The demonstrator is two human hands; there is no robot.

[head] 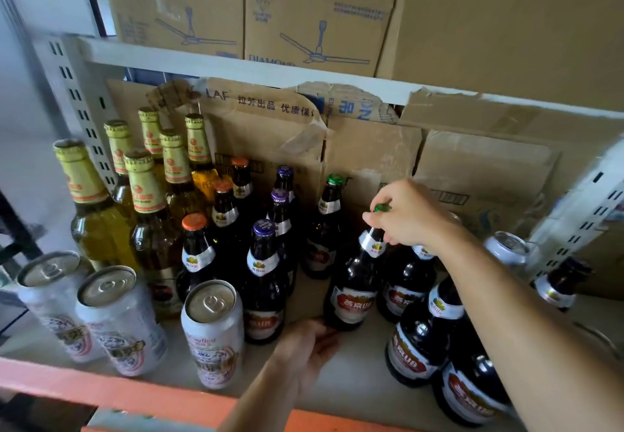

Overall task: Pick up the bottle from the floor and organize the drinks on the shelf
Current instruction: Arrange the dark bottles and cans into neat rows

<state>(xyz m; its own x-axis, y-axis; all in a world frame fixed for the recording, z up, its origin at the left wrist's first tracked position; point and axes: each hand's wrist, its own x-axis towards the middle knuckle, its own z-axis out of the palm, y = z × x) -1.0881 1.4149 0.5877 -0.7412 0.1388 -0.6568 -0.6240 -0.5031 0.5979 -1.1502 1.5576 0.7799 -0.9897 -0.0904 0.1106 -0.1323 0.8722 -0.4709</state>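
Note:
A dark green-capped bottle [354, 283] stands upright on the shelf board [358, 374]. My right hand [408, 215] pinches its neck just under the cap. My left hand [304, 347] rests on the board, its fingertips touching the bottle's base. Behind it stands another green-capped bottle [326, 229]. To the left are rows of purple-capped bottles [265, 279], orange-capped bottles [197, 256] and several tall yellow bottles with gold foil [98, 215]. More dark bottles [425, 333] crowd under my right forearm.
Three white cans [212, 330] stand at the shelf's front left, another can [508, 249] at the right. Cardboard boxes [371, 161] line the back. The orange front rail [101, 387] and slotted uprights [584, 215] frame the shelf; fan boxes [314, 16] sit above.

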